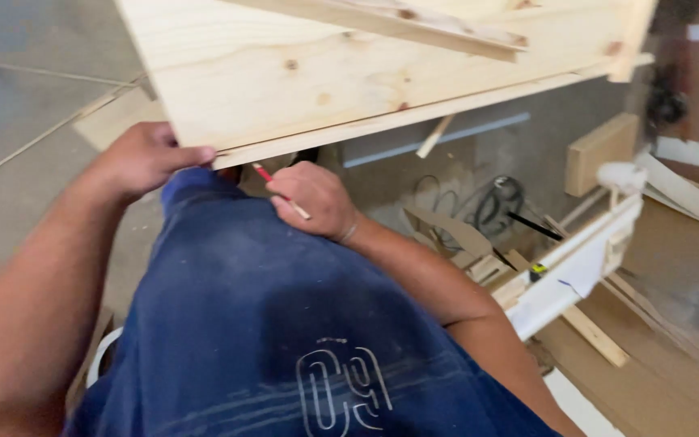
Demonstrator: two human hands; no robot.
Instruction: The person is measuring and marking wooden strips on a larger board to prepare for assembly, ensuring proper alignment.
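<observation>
A large pale pine panel with knots fills the top of the view, with a thin wooden strip lying across it. My left hand grips the panel's near left corner, thumb on the edge. My right hand is just below the panel's front edge, closed around a red pencil whose tip points toward the edge. My blue shirt covers the lower middle of the view.
To the right, on the floor, lie wood offcuts, a white moulding piece, a small wood block, a black cable coil and brown cardboard. Grey tiled floor shows at left.
</observation>
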